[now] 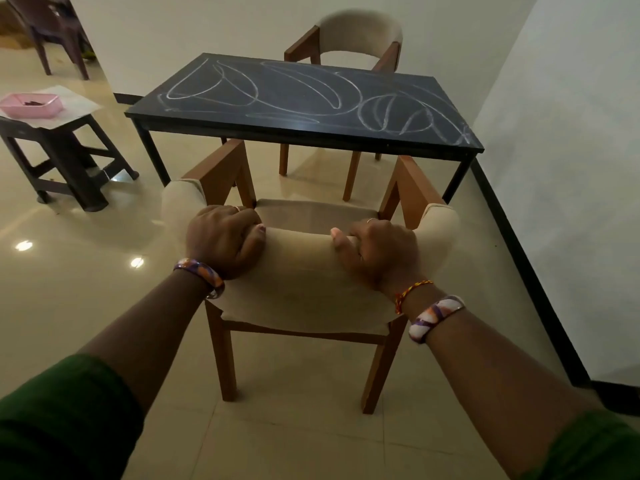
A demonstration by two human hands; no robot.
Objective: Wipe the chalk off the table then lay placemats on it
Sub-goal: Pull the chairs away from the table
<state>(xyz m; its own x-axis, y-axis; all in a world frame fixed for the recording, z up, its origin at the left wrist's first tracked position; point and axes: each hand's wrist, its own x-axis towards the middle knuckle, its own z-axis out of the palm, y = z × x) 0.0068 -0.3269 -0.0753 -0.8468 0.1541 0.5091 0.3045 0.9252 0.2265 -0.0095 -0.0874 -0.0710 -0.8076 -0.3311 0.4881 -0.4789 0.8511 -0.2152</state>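
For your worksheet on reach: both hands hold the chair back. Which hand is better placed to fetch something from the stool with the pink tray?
Left, probably. The left hand grips the near chair on the side toward the stool holding the pink tray; the right hand would have to cross over.

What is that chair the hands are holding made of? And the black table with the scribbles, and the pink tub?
The armchair with a beige padded back looks like cloth over padding, since it dents under both hands; its brown frame looks like wood. The black rectangular table has a smooth, slightly shiny top, maybe laminate or painted board, which takes chalk. The pink shallow tub looks like plastic.
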